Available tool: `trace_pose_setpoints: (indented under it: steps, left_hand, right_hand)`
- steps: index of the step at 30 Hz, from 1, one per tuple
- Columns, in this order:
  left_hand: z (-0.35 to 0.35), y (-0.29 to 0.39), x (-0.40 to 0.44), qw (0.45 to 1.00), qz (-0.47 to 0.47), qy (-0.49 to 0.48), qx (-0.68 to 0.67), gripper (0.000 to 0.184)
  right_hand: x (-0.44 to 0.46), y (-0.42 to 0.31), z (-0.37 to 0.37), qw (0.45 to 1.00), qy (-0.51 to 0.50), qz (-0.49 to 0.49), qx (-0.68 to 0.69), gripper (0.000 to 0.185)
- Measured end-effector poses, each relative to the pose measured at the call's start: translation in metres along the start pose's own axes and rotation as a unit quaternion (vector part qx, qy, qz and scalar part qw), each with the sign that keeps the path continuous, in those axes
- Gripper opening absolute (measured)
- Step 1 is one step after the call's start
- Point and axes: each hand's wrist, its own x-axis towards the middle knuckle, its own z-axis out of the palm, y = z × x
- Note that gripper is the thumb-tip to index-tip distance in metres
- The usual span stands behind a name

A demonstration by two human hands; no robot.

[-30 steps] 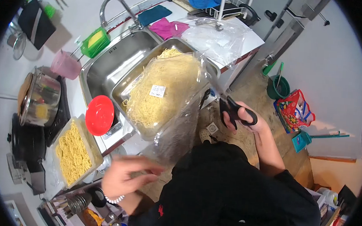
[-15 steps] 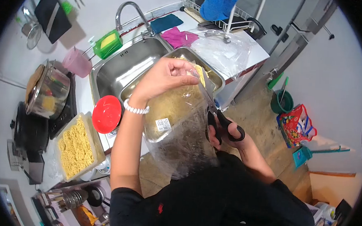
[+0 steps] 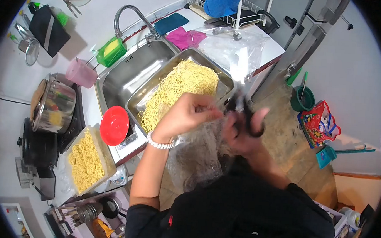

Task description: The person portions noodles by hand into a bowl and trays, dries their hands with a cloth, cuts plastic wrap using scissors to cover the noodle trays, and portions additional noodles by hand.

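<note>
Clear bag [image 3: 193, 158] pulled back from the noodles [image 3: 188, 80]; scissors [image 3: 241, 72] swung upright

Nearest, the bag bunches against the black shirt [image 3: 246, 209]; where its lower end stops cannot be made out. Since half a second ago, the left grip [image 3: 188, 114] has dropped toward the body, pinched narrow on the bag's upper edge, its fingertips blurred. Beside it, the right grip [image 3: 245, 137] wraps the scissors' handles, smeared by motion, the blades washed out by glare. Just beyond the left grip, now mostly uncovered, the noodles lie in a metal tray [image 3: 140, 102], their near end partly hidden behind that wrist. Farther left is the sink [image 3: 125, 73].
</note>
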Motion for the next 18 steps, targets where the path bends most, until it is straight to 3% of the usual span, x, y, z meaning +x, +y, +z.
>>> trace_pose_setpoints:
  steps: [3,4,5,6,8,11,14,17,18]
  left_hand:
    - [0.010,-0.022,-0.003,1.000,-0.006,-0.002,0.013,0.007]
    - [0.008,-0.029,-0.002,0.998,0.036,0.053,-0.013,0.007]
    - [0.001,-0.034,-0.001,0.990,0.079,0.110,-0.039,0.006]
    - [-0.007,-0.037,0.000,0.976,0.120,0.168,-0.064,0.006]
    - [-0.027,-0.025,-0.002,0.933,0.107,0.315,-0.137,0.010]
    - [-0.062,-0.008,-0.012,0.929,0.048,0.366,-0.030,0.016]
    - [-0.072,-0.001,-0.007,0.912,0.046,0.404,0.042,0.023]
    - [-0.091,-0.011,-0.002,0.869,0.002,0.478,0.130,0.025]
    - [-0.094,-0.017,-0.003,0.847,0.031,0.505,0.162,0.026]
  right_hand:
    - [0.024,-0.062,0.005,0.978,-0.089,-0.076,-0.174,0.072]
    - [0.024,-0.075,0.006,0.966,-0.100,-0.072,-0.226,0.072]
    - [0.020,-0.079,0.010,0.938,-0.044,-0.093,-0.331,0.066]
    - [0.017,-0.079,0.016,0.889,-0.006,-0.113,-0.444,0.053]
    - [0.020,-0.079,0.010,0.811,0.026,-0.100,-0.575,0.037]
    - [0.032,-0.051,0.006,0.835,0.082,-0.073,-0.540,0.029]
    - [0.043,-0.023,-0.004,0.824,0.079,-0.054,-0.558,0.024]
    - [0.052,-0.027,-0.020,0.824,0.012,0.060,-0.563,0.021]
    - [0.053,-0.027,-0.021,0.839,0.024,0.050,-0.542,0.020]
